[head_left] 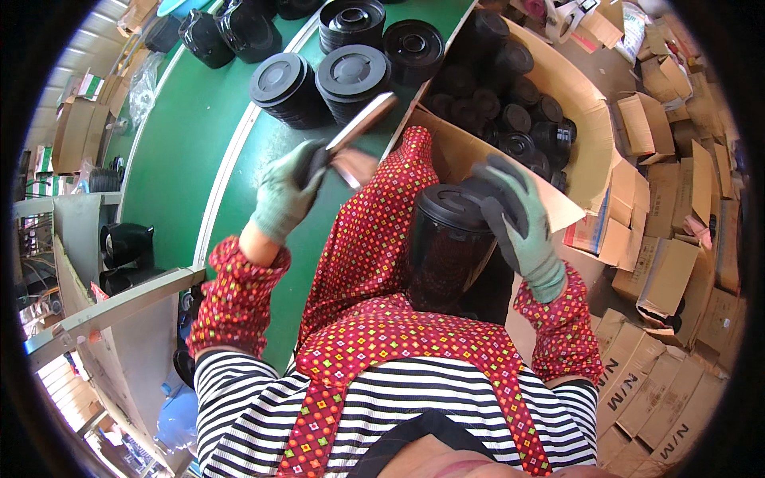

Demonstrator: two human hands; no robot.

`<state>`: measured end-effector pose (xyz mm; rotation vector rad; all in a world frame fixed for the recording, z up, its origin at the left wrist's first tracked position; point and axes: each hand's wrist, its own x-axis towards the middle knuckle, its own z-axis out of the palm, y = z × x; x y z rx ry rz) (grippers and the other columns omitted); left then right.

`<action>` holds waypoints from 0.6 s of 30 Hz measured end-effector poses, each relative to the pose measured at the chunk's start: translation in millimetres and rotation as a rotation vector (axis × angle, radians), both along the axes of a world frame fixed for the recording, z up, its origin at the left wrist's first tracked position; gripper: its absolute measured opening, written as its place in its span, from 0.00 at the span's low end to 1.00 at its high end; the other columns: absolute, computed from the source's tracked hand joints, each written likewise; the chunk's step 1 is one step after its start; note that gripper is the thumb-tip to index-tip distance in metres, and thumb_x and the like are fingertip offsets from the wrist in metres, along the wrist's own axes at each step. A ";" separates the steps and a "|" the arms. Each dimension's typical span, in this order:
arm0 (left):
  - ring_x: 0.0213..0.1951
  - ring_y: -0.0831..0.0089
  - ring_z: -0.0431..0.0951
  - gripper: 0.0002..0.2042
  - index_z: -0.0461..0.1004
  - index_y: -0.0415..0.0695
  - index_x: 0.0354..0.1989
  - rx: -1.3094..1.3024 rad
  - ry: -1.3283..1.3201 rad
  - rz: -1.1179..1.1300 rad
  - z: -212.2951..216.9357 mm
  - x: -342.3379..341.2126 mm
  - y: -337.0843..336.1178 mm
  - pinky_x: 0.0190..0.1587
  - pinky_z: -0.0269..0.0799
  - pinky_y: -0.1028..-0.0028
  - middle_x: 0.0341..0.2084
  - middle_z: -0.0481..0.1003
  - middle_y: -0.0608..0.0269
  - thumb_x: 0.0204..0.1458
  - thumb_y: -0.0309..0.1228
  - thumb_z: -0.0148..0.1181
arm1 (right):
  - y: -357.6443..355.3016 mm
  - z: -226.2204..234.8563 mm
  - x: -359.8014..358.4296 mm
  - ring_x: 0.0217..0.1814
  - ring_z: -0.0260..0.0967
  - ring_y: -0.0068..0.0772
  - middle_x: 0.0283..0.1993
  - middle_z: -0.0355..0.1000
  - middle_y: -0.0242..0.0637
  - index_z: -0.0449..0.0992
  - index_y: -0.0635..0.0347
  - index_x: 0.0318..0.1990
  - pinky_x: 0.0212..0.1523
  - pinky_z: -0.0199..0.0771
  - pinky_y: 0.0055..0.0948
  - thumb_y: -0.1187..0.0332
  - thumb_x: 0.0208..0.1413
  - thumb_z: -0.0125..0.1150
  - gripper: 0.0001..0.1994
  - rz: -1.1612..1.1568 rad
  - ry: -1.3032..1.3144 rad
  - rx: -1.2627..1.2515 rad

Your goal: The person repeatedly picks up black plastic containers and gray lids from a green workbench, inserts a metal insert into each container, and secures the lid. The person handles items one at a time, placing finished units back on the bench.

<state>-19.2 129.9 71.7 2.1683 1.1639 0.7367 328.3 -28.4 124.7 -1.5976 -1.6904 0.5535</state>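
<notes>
My left hand (288, 191), in a green glove with dark fingertips, is closed round a flat light-brown tool (362, 126). A second brownish part with a shiny edge shows below it; motion blurs it, so its kind is unclear. A tall black plastic canister (448, 259) with a round black lid (456, 205) stands upright in front of my body, by my apron. My right hand (516, 219), gloved alike, curls at the right side of that lid. Its fingers touch dark plastic near the rim, but I cannot tell whether they grip it or a separate black piece.
Stacks of round black lids (353, 73) stand on the green work table (179, 151), with black pots (249, 32) beyond. To the right, an open carton (586, 111) holds many black canisters. Cardboard boxes (665, 275) pile up at far right. A metal rail (119, 307) crosses at left.
</notes>
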 end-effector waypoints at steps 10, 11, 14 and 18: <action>0.40 0.50 0.85 0.16 0.79 0.48 0.55 -0.050 0.313 0.354 -98.8 -117.2 -71.8 0.43 0.80 0.59 0.41 0.84 0.54 0.58 0.31 0.68 | -19.1 -40.5 -15.2 0.68 0.73 0.46 0.62 0.79 0.47 0.80 0.66 0.61 0.74 0.64 0.41 0.59 0.79 0.44 0.22 -0.027 0.454 -0.042; 0.41 0.50 0.85 0.17 0.79 0.48 0.56 -0.056 0.328 0.362 -100.7 -123.0 -74.4 0.45 0.80 0.59 0.42 0.83 0.54 0.58 0.32 0.69 | -20.5 -43.1 -16.0 0.68 0.73 0.45 0.62 0.79 0.46 0.79 0.67 0.60 0.73 0.64 0.40 0.59 0.79 0.44 0.22 -0.049 0.557 -0.046; 0.49 0.50 0.81 0.21 0.78 0.44 0.58 -0.088 0.393 0.407 -85.5 -117.3 -68.6 0.55 0.76 0.57 0.47 0.79 0.52 0.56 0.34 0.71 | -20.4 -42.9 -12.4 0.67 0.74 0.42 0.62 0.79 0.45 0.78 0.68 0.61 0.73 0.66 0.38 0.60 0.80 0.43 0.22 -0.060 0.648 -0.083; 0.63 0.43 0.72 0.39 0.65 0.42 0.73 0.050 0.350 0.331 -70.6 -92.2 -61.0 0.64 0.71 0.53 0.61 0.70 0.43 0.52 0.33 0.74 | -14.3 -44.2 -1.7 0.65 0.75 0.39 0.61 0.80 0.45 0.77 0.69 0.62 0.70 0.70 0.35 0.60 0.80 0.44 0.22 -0.031 0.655 -0.054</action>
